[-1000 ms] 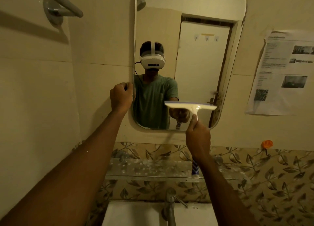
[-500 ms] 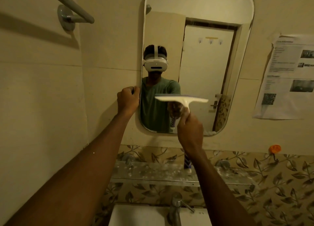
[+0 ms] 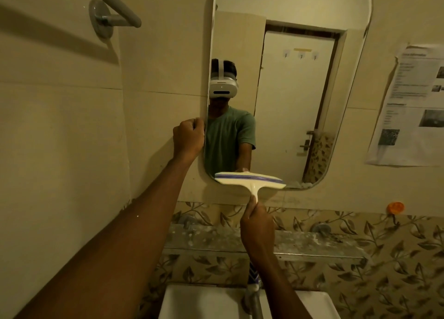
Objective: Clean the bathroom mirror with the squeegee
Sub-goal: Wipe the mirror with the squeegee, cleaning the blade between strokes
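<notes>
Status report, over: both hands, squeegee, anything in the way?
Left hand grips left edge of mirror. Right hand holds squeegee by handle, blade at bottom edge of mirror. Shelf below, apart from blade.

Beige wall (image 3: 60, 150) is dimly lit. Towel rail (image 3: 113, 4) is mounted top-left; printed sheet (image 3: 413, 107) is taped right.

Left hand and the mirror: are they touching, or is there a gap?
Touching. The head view shows the left hand with its curled fingers closed over the left edge of the mirror, with no gap visible between them.
</notes>
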A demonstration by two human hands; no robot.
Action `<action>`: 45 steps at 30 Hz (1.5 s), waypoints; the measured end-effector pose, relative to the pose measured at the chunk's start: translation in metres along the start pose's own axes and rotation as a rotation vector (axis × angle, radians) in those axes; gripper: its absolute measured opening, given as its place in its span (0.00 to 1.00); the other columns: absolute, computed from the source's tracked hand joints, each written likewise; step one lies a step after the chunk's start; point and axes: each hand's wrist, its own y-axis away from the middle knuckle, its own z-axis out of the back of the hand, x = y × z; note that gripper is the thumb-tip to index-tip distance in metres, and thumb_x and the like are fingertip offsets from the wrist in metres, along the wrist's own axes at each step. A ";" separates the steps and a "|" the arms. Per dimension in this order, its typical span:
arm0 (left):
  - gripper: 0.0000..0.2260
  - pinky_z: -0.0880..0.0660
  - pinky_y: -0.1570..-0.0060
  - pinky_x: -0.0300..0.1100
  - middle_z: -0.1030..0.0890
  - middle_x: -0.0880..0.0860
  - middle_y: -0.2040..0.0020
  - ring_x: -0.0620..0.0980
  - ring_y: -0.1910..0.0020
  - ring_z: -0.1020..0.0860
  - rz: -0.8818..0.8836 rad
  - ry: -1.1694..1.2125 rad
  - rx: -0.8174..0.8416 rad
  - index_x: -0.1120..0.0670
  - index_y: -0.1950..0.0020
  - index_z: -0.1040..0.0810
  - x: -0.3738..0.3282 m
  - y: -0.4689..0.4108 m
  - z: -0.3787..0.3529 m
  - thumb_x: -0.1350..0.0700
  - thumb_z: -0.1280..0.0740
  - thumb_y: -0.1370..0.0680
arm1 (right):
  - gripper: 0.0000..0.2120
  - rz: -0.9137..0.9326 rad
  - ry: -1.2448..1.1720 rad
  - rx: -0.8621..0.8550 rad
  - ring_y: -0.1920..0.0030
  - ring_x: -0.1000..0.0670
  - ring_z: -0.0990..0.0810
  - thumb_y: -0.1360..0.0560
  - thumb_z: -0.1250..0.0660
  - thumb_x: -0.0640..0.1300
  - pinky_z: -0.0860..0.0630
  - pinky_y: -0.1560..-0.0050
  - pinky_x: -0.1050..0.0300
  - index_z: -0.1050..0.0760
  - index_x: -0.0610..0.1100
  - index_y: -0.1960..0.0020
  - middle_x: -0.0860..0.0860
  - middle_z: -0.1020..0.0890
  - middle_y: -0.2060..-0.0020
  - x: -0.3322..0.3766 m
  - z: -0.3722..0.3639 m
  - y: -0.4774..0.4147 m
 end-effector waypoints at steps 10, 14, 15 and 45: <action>0.19 0.20 0.61 0.57 0.20 0.65 0.63 0.61 0.64 0.20 -0.017 -0.028 -0.006 0.65 0.60 0.22 -0.002 0.001 0.002 0.53 0.43 0.19 | 0.21 0.087 -0.012 -0.010 0.74 0.54 0.24 0.17 0.51 0.54 0.30 0.75 0.60 0.25 0.44 0.55 0.52 0.23 0.72 0.039 -0.005 -0.002; 0.19 0.20 0.61 0.56 0.21 0.62 0.65 0.57 0.67 0.21 -0.015 -0.012 0.009 0.65 0.59 0.22 -0.003 0.001 0.003 0.53 0.43 0.19 | 0.21 0.089 0.038 0.040 0.71 0.53 0.22 0.18 0.51 0.55 0.26 0.74 0.57 0.25 0.44 0.54 0.51 0.21 0.69 0.024 -0.014 0.008; 0.19 0.20 0.61 0.56 0.21 0.61 0.66 0.56 0.67 0.21 -0.016 -0.010 0.012 0.65 0.59 0.22 -0.003 0.001 0.003 0.53 0.43 0.19 | 0.21 0.062 0.056 0.072 0.71 0.53 0.23 0.17 0.51 0.55 0.27 0.73 0.59 0.25 0.44 0.55 0.51 0.21 0.69 0.015 -0.015 0.014; 0.19 0.32 0.68 0.40 0.29 0.49 0.73 0.43 0.72 0.30 -0.017 -0.085 -0.130 0.56 0.70 0.28 -0.005 0.006 -0.009 0.55 0.43 0.19 | 0.15 0.233 -0.002 0.046 0.75 0.57 0.27 0.18 0.46 0.50 0.33 0.76 0.66 0.26 0.47 0.56 0.52 0.24 0.73 -0.049 0.067 -0.027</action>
